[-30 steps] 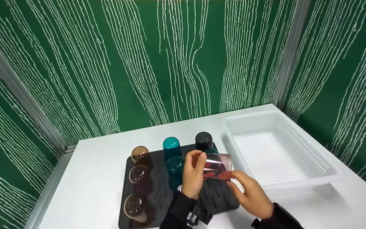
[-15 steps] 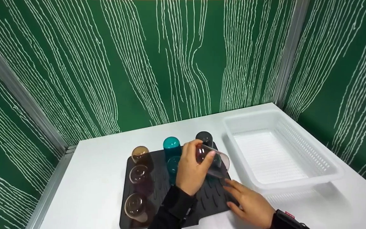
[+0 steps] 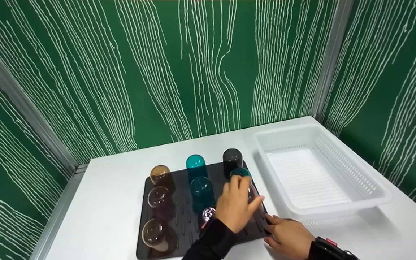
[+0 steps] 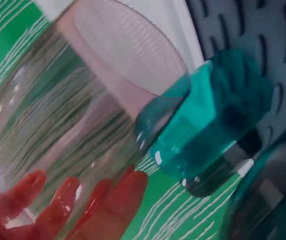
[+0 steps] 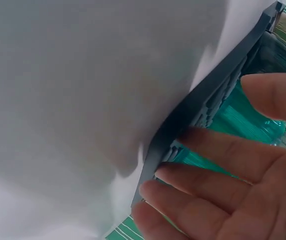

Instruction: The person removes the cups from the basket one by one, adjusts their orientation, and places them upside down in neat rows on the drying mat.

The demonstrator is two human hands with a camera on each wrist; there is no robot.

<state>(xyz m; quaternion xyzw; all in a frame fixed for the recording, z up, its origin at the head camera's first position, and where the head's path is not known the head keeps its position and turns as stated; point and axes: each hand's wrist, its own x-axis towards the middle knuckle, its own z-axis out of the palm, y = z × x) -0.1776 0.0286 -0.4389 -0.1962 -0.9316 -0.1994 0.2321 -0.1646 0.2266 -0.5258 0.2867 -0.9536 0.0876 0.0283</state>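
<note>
My left hand (image 3: 235,206) grips a clear, pinkish drinking glass (image 4: 83,115) by its base end, mouth down, low over the right side of a black ridged drying mat (image 3: 182,220). In the head view the fingers cover most of that glass. Just behind it an upturned teal glass (image 3: 239,173) stands on the mat, and the held glass's rim overlaps it in the left wrist view. My right hand (image 3: 289,233) rests its extended fingertips at the mat's right edge, with the thumb apart. The right wrist view has those fingers (image 5: 212,190) along the dark edge.
More upturned glasses stand on the mat: amber (image 3: 160,175), purple (image 3: 159,198), brown (image 3: 154,233), two teal ones (image 3: 196,164) in the middle column, and dark grey (image 3: 232,159) at the back. A white perforated basket (image 3: 341,209) sits to the right on the white table (image 3: 103,202).
The left hand has turned the pinkish glass from sideways to mouth down and lowered it towards the mat. My right hand has let go of the glass and moved to the mat's edge.
</note>
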